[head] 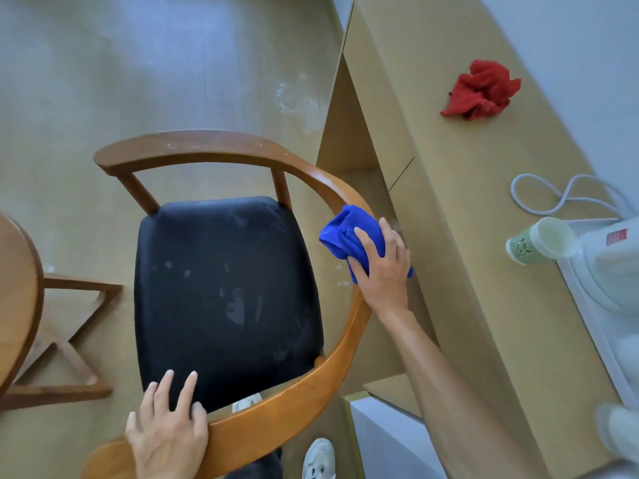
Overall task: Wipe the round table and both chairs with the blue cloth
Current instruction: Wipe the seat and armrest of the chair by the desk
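Note:
A wooden chair (214, 143) with a curved back rail and a black padded seat (224, 288) stands below me. My right hand (383, 267) holds the bunched blue cloth (340, 233) against the right side of the rail, fingers wrapped over it. My left hand (167, 430) rests on the near part of the rail with straight fingers reaching onto the seat edge. The seat shows pale smudges. The round wooden table (17, 299) shows only as an edge at the far left, with its crossed base (72, 337) beneath.
A long tan cabinet (466, 236) runs along the right, close to the chair. On it lie a crumpled red cloth (480, 89), a white cable (567, 195), a green paper cup (539, 245) and a white appliance (608, 288). My white shoe (320, 458) shows below. Bare floor lies beyond the chair.

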{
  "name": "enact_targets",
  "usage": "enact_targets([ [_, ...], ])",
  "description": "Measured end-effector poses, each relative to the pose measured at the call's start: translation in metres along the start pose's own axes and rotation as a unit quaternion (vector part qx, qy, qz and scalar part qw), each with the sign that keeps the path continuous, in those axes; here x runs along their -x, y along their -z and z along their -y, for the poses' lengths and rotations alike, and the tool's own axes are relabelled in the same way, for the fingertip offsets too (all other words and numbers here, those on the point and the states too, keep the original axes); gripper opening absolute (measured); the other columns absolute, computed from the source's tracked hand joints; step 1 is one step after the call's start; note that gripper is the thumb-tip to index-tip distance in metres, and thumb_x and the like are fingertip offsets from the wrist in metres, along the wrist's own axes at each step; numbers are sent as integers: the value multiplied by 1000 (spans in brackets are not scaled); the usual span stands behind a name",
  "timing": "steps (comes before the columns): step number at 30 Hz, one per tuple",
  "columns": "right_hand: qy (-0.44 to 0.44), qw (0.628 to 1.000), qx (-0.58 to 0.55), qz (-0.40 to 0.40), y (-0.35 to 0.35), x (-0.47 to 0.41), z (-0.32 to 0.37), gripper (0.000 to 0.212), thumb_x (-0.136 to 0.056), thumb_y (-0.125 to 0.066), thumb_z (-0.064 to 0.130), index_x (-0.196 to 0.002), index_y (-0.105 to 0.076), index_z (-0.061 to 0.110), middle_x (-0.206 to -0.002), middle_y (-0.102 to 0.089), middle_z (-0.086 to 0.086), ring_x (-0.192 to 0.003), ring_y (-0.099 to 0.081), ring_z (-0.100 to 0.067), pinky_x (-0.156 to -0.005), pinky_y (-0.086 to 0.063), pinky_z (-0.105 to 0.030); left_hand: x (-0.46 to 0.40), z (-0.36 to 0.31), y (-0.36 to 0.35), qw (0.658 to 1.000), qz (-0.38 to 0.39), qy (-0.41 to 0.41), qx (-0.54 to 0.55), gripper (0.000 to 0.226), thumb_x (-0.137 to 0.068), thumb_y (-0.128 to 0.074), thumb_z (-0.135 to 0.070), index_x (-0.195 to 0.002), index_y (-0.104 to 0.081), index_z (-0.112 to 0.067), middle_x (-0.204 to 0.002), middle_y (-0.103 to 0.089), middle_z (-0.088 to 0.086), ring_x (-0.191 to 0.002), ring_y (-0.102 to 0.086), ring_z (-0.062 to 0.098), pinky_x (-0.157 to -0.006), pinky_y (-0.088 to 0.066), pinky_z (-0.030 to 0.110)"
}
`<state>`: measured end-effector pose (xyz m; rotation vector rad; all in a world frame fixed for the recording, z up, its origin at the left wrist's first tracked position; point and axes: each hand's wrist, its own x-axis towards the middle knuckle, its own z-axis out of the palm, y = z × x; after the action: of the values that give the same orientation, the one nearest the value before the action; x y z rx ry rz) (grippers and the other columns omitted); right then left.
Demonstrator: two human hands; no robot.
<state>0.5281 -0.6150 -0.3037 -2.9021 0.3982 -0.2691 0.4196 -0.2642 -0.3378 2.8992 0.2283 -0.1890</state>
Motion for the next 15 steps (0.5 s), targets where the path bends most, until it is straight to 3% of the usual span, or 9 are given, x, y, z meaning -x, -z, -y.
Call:
enact_targets([
  [3, -68, 998, 9, -8, -4, 15, 12, 53, -90, -50, 46, -139, -39, 29, -152, -25, -12, -130, -36, -39, -97, -38, -62, -10, -55, -7, 994, 81, -72, 19, 54, -89, -28, -36, -120, -68, -16, -131, -59, 14, -122, -55, 36, -93, -43, 62],
  [7, -92, 994, 49, -39, -21, 38, 22, 53, -92, -59, 35, -141, -40, 28, -155, -25, -13, -134, -33, -42, -95, -36, -65, -12, -159, -33, 964, 199, -172, 33, 68, -100, -7, -47, -121, -67, -21, -126, -64, 7, -118, -60, 30, -90, -50, 59],
  [10, -49, 996, 37, -61, -30, 49, 9, 53, -89, -54, 31, -140, -40, 27, -155, -25, -14, -136, -31, -41, -99, -36, -62, -8, -207, -56, 952, 216, -214, 40, 58, -98, -16, -50, -128, -58, -22, -130, -62, 8, -122, -57, 30, -94, -45, 61],
  [13, 47, 996, 4, -76, -27, 40, -7, 51, -87, -52, 27, -137, -42, 25, -152, -27, -15, -134, -34, -41, -101, -38, -56, -10, -213, -67, 946, 252, -191, 63, 62, -98, -7, -50, -138, -45, -22, -133, -60, 9, -123, -56, 33, -92, -47, 60],
  [15, 89, 994, -7, -65, -18, 14, -16, 50, -86, -50, 29, -135, -44, 24, -150, -31, -15, -131, -37, -41, -99, -39, -54, -9, -212, -68, 949, 248, -179, 83, 63, -98, -4, -50, -150, -26, -24, -142, -52, 11, -127, -52, 33, -94, -46, 60],
])
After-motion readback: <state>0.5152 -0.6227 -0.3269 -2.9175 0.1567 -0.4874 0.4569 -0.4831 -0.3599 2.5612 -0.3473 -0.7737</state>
